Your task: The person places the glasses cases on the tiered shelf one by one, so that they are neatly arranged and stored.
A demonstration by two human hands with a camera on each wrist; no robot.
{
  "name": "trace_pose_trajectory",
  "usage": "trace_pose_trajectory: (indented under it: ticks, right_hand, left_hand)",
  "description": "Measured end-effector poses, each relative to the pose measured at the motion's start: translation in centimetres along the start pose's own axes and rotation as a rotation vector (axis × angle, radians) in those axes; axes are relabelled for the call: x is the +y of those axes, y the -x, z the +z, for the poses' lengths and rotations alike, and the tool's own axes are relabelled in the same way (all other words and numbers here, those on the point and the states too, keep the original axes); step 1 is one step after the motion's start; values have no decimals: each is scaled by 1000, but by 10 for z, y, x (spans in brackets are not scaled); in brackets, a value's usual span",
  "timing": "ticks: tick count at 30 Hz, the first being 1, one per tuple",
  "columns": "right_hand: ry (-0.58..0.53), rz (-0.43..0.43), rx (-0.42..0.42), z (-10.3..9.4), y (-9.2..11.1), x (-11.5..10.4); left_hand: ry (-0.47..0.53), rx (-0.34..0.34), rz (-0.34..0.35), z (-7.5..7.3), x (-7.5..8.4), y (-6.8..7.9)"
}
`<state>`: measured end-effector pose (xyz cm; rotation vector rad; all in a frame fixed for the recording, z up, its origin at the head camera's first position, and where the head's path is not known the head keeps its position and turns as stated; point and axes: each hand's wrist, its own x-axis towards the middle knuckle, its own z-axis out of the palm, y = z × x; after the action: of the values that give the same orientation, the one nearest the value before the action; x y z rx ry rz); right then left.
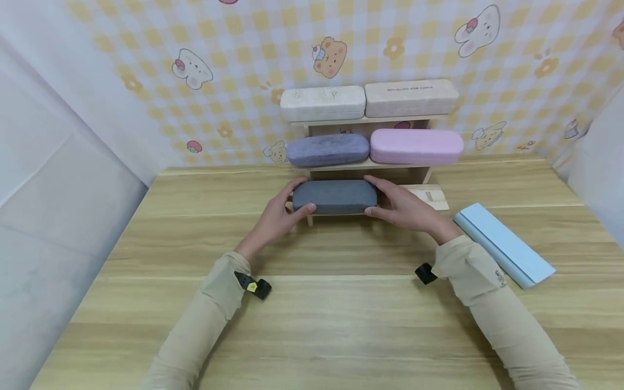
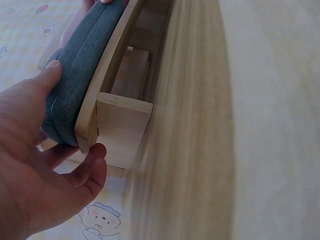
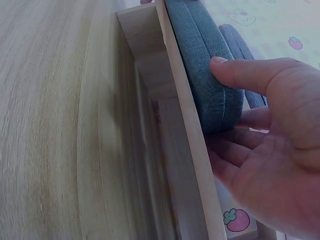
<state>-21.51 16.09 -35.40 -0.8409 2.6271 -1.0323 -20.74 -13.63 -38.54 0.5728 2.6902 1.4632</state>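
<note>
A dark blue-grey fabric glasses case [image 1: 335,197] rests on the left part of the lowest tier of a small wooden shelf [image 1: 436,197]. My left hand [image 1: 278,215] grips its left end, with the thumb [image 2: 50,75] on the front face and some fingers behind. In the left wrist view, other fingers of that hand curl by the corner of the shelf board [image 2: 90,120]. At the case's right end, my right hand [image 1: 405,208] holds it, thumb [image 3: 235,70] in front. Its other fingers go behind and below the case, partly hidden.
On the middle tier lie a mottled purple-blue case [image 1: 328,150] and a pink case [image 1: 416,146]. Two pale cases, a cream one [image 1: 323,104] and a beige one [image 1: 411,98], top the shelf. A light blue flat case [image 1: 504,245] lies on the wooden table [image 1: 336,325] at right.
</note>
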Motion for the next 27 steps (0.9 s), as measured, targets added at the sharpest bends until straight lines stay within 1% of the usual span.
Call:
trace_pose_trajectory:
  ticks: [3, 4, 7, 10, 11, 13, 16, 20, 23, 25, 27]
  right_hand:
    - [-4, 9, -2, -2, 2, 1]
    - [-8, 12, -2, -3, 3, 2]
    - [-85, 16, 5, -10, 10, 5]
    - [-148, 2, 34, -23, 22, 7]
    - [-164, -4, 46, -28, 27, 7]
    - [-141, -4, 80, -40, 40, 4]
    - [-70, 9, 141, -57, 63, -2]
    - [37, 7, 241, -71, 99, -7]
    - [98, 8, 297, -77, 127, 1]
    - [106, 48, 309, -80, 144, 10]
    - [126, 105, 301, -81, 158, 21]
  left_hand:
    - [4, 5, 2, 1, 1, 0]
    - [11, 5, -4, 1, 7, 2]
    - [31, 16, -4, 3, 7, 1]
    - [58, 21, -18, 4, 6, 0]
    - [60, 24, -15, 6, 0, -2]
    - [68, 23, -22, 6, -1, -3]
    - [61, 18, -33, 5, -2, -2]
    - [58, 18, -53, 4, -3, 1]
    - [64, 18, -62, 3, -3, 3]
    - [67, 18, -59, 3, -2, 3]
    - [75, 24, -64, 3, -1, 2]
